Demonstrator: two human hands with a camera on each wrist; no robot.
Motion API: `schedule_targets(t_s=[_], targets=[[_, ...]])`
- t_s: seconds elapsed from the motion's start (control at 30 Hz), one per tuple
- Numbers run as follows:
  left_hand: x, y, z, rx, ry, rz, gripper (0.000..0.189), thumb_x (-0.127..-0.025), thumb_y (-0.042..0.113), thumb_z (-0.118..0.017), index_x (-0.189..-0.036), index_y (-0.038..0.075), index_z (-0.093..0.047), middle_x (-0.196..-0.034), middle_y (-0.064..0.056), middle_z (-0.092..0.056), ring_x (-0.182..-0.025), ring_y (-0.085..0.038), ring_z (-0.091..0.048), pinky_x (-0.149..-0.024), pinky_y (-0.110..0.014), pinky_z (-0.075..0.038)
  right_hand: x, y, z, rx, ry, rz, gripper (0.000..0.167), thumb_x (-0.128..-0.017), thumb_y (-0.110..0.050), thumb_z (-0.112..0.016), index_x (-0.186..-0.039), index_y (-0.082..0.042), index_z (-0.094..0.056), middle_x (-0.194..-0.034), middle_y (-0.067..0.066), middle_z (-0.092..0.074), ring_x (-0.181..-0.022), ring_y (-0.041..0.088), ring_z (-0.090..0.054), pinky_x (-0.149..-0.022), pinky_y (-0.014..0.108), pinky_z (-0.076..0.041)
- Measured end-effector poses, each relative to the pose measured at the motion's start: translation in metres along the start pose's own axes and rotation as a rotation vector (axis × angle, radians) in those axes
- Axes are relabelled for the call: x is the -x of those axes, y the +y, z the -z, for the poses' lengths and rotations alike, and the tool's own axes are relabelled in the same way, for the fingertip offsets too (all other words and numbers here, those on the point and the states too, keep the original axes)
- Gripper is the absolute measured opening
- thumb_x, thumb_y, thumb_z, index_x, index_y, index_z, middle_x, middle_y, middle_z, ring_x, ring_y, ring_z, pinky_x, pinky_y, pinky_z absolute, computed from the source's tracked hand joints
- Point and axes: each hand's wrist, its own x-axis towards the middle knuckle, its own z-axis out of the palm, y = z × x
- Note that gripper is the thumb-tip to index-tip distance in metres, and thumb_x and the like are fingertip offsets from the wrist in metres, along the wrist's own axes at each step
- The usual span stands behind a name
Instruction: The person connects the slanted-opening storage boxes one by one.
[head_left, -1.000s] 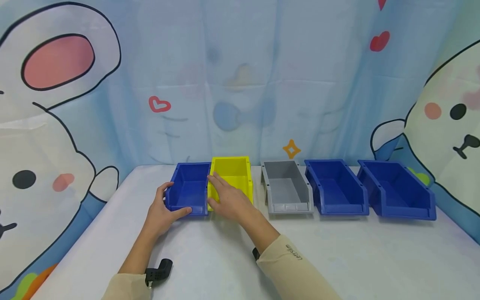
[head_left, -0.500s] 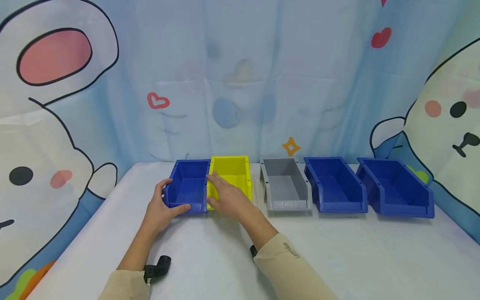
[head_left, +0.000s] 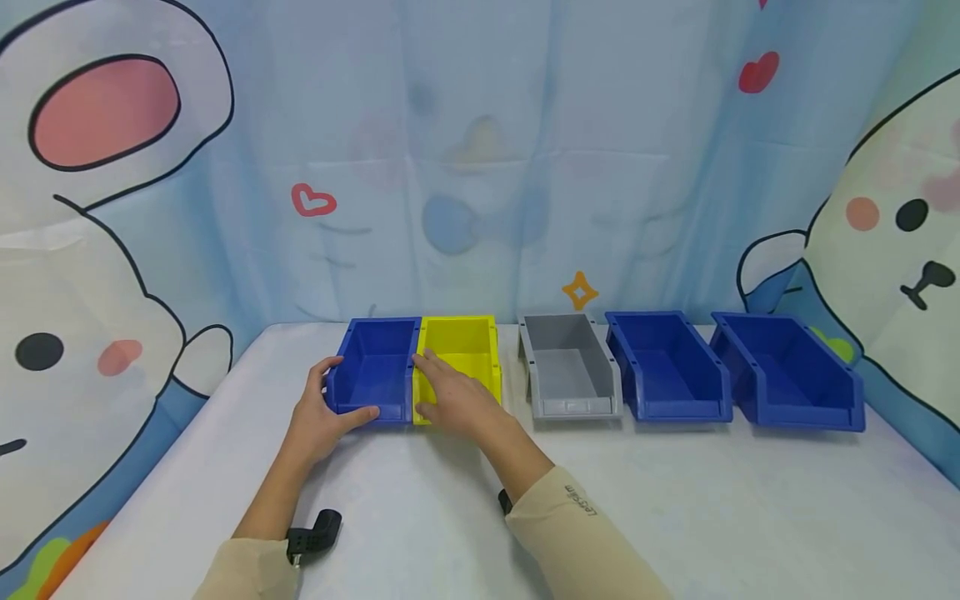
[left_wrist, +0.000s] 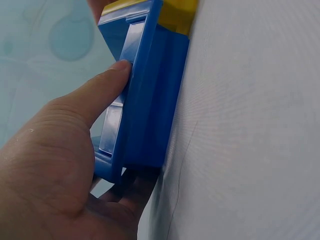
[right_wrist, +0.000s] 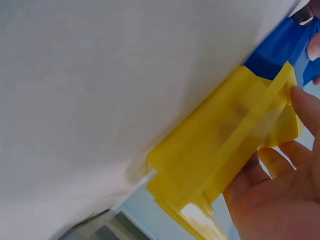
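At the left end of the row, my left hand (head_left: pixel 321 421) grips a blue storage bin (head_left: pixel 378 371). In the left wrist view, its thumb lies on the front lip of the blue bin (left_wrist: pixel 150 95), with the other fingers around the side. Close against that bin stands a yellow storage bin (head_left: pixel 468 342). My right hand (head_left: pixel 465 404) reaches over the yellow bin with fingers fairly straight, fingertips and thumb at its left rim. The right wrist view shows the thumb at the edge of the yellow bin (right_wrist: pixel 200 135), the other fingers partly hidden behind it.
Right of the yellow bin, across a small gap, stand a grey bin (head_left: pixel 573 367) and two more blue bins, one (head_left: pixel 671 367) beside the other (head_left: pixel 795 371). All sit on a white-covered table (head_left: pixel 675 517). A printed curtain (head_left: pixel 480 167) hangs behind.
The yellow bin has shifted slightly toward the person relative to the blue bin, so their back and front edges line up more closely. Both hands keep their places on the bins.
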Motion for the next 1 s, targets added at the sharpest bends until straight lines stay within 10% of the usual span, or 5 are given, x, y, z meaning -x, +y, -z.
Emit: schedule_targets(t_s=[1.0], targets=[[-0.002,-0.003,-0.002,-0.011,0.009,0.001,0.101,-0.086,0.036,-0.085,-0.162,0.024,-0.019,-0.169,-0.026,-0.021,-0.153,-0.050,-0.027,-0.122,-0.067,-0.028,0.024,0.008,0.007,-0.030,0.177,0.152,0.077,-0.101,-0.028,-0.068,-0.165,-0.027,-0.026,-0.174,-0.003,-0.020,-0.144,0.039,-0.049,-0.109,0.054,-0.051]])
